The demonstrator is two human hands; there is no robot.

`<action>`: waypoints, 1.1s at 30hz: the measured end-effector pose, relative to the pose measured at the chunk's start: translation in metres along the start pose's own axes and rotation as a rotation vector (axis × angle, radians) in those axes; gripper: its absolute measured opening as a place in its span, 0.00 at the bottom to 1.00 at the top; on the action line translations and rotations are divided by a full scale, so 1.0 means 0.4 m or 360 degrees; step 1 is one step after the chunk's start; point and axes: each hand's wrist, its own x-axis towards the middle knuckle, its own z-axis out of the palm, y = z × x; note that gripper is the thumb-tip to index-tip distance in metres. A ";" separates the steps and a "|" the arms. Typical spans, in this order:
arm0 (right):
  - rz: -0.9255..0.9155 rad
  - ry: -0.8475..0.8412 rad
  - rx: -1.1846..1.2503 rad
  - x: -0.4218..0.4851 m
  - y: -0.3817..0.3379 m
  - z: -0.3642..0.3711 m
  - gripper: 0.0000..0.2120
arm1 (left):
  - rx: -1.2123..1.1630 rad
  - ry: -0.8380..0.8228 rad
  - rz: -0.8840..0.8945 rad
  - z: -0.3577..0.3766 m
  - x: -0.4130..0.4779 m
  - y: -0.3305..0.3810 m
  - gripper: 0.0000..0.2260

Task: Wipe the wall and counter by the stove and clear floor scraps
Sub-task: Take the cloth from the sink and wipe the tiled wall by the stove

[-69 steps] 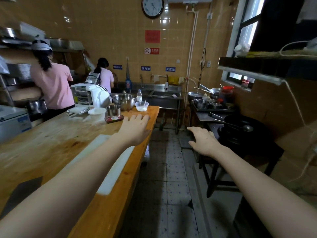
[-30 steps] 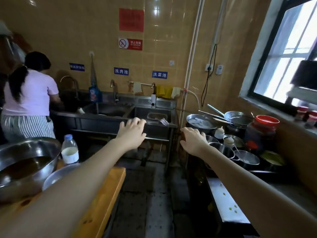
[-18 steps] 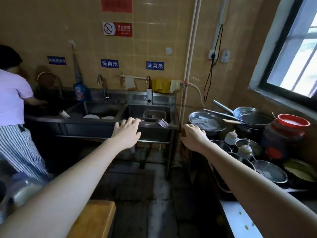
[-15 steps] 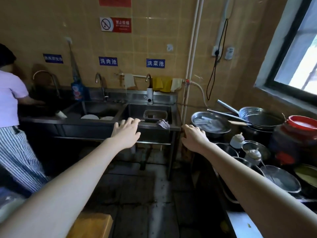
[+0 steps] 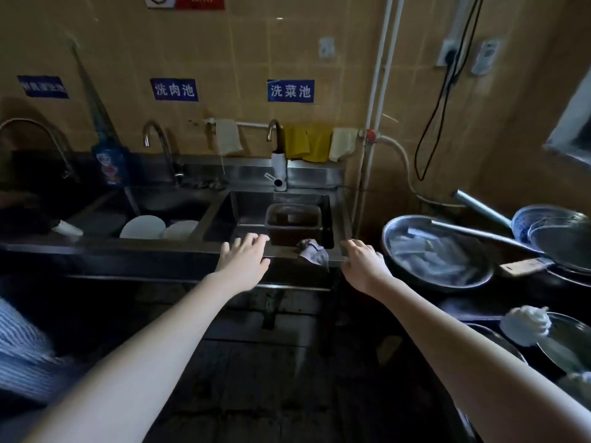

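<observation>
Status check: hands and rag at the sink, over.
Left hand open, empty. Right hand open, empty. Grey rag on sink rim between them, not gripped. Nothing blocking.

Bare forearms (image 5: 153,346) run to bare hands (image 5: 243,262) (image 5: 364,266).

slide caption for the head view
Open left hand and right hand flank a grey rag draped on the steel sink rim

Sink (image 5: 179,247): brushed steel, dull sheen. Wall tiles (image 5: 243,43): glossy glazed ceramic. Rag (image 5: 311,252): crumpled grey cloth. Basin (image 5: 438,247): shiny metal.
</observation>
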 end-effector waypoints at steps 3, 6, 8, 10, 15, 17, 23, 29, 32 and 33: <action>-0.0001 -0.0052 -0.0015 0.090 0.022 0.049 0.18 | -0.0027 -0.0029 -0.0010 0.045 0.104 -0.011 0.21; 0.0020 -0.0106 -0.0010 0.176 0.041 0.095 0.20 | -0.0038 -0.0066 0.0000 0.088 0.208 -0.020 0.21; 0.0031 -0.0126 0.0007 0.234 0.054 0.130 0.20 | -0.0061 -0.0084 0.0017 0.121 0.278 -0.026 0.20; 0.0053 -0.0140 0.0054 0.294 0.063 0.169 0.21 | -0.0080 -0.0098 0.0034 0.151 0.346 -0.033 0.20; 0.0105 -0.0231 0.0096 0.446 0.073 0.267 0.25 | -0.0107 -0.0178 0.0090 0.238 0.509 -0.058 0.20; 0.0125 -0.0293 0.0098 0.501 0.067 0.307 0.25 | -0.0127 -0.0260 0.0086 0.277 0.569 -0.076 0.20; 0.0157 -0.0501 0.0144 0.628 0.056 0.418 0.30 | -0.0182 -0.0481 0.0117 0.388 0.698 -0.115 0.20; 0.0286 -0.0617 0.0211 0.698 0.072 0.502 0.35 | -0.0254 -0.0545 0.0190 0.445 0.787 -0.137 0.20; 0.0314 -0.0639 0.0217 0.720 0.075 0.516 0.32 | -0.0262 -0.0535 0.0239 0.455 0.825 -0.138 0.20; 0.0323 -0.0623 0.0229 0.726 0.073 0.516 0.30 | -0.0257 -0.0523 0.0258 0.456 0.838 -0.136 0.19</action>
